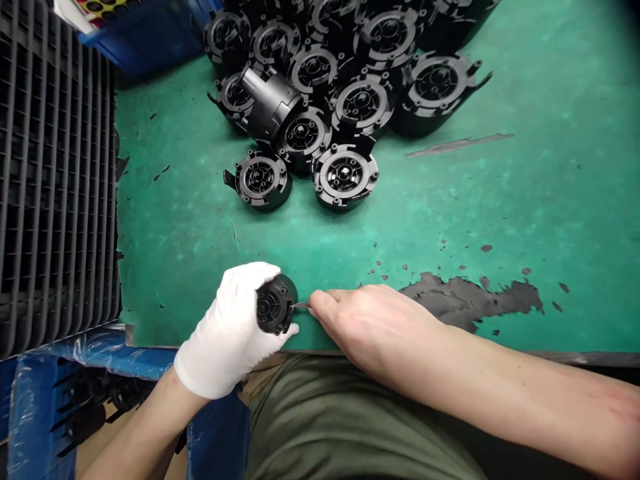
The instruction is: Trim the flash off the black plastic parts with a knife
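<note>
L hand (233,333), gloved, gripping blk round part (271,307); R hand (361,321), bare, pinching thin blade (301,305) at its edge

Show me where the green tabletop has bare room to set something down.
Bare room lies right of the black housings, above the dark worn patch, and between the front housings and gloved left hand. Top centre is crowded.

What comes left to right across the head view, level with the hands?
Black slatted rack → white-gloved left hand → round black part in its grip → thin blade → bare right hand → dark patch.
</note>
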Available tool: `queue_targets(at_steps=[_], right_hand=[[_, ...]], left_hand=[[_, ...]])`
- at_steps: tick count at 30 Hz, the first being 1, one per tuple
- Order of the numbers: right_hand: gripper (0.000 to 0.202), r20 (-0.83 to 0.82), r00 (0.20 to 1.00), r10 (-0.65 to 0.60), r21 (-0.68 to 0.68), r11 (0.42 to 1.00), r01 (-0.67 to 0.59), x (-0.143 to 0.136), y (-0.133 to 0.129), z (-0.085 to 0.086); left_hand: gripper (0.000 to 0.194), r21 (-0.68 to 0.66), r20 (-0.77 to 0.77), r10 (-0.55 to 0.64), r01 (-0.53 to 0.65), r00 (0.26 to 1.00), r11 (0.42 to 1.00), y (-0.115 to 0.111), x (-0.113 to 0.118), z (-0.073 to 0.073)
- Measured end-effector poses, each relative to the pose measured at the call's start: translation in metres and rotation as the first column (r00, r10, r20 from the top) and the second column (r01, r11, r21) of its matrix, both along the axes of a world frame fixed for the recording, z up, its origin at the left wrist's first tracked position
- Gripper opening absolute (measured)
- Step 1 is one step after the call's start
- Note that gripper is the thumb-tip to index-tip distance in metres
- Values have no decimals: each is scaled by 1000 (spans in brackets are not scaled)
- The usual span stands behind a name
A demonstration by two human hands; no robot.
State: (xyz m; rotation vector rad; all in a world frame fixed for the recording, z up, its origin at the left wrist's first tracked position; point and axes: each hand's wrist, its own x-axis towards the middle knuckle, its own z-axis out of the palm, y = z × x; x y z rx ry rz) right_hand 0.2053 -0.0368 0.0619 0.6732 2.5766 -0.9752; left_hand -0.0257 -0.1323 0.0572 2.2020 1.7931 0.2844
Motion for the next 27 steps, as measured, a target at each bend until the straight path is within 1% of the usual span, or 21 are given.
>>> queue_targets(at_steps=[3, 8, 10, 12, 14, 15, 16, 18, 20, 22, 24, 25, 27], right_hand=[[10, -44, 999, -11, -21, 1000, 10, 0, 1, -3], [14, -134, 989, -61, -69, 996, 52, 2, 0, -12], [20, -173, 980, -101, -140, 987, 77, 3, 3, -13], [27, -203, 969, -141, -254, 963, 87, 4, 10, -12], [32, -229, 953, -198, -344, 933, 111, 7, 17, -9], [33, -244, 942, -233, -357, 924, 136, 9, 19, -7], [33, -256, 930, -264, -346, 923, 167, 11, 20, -6], [30, -273, 919, -284, -248, 944, 218, 13, 16, -6], [21, -284, 935, -214, -88, 976, 197, 14, 6, -9], [12, -288, 953, -95, 73, 990, 120, 13, -6, -13], [12, -301, 953, -5, 201, 977, 68, 11, -14, -17], [13, -312, 950, 14, 246, 967, 66, 11, -16, -19], [14, -361, 932, -9, 287, 950, 121, 12, -14, -20]], left_hand=[[87, 8, -1, 1, -1, 1000, 1000, 0, 1, -1], [85, 14, -3, 9, -9, 1000, 1000, -2, 1, -4], [83, 23, 1, 7, -7, 1000, 1000, -2, 0, -5], [82, 32, 5, 1, -1, 1000, 999, -2, -1, -5], [86, 29, 7, -4, 3, 1000, 1000, -1, -2, -4], [88, 26, 8, -5, 5, 1000, 1000, -1, -2, -3], [91, 24, 11, -7, 7, 1000, 1000, -1, -2, -3], [95, 24, 23, -8, 7, 1000, 1000, 0, -2, -4], [98, 28, 39, -11, 10, 999, 1000, 0, -2, -5], [100, 37, 56, -15, 12, 998, 999, 0, -4, -7], [98, 49, 74, -20, 16, 997, 999, -1, -6, -8], [98, 48, 90, -17, 12, 996, 999, -2, -7, -9], [94, 50, 172, 8, -17, 985, 999, -3, -9, -11]])
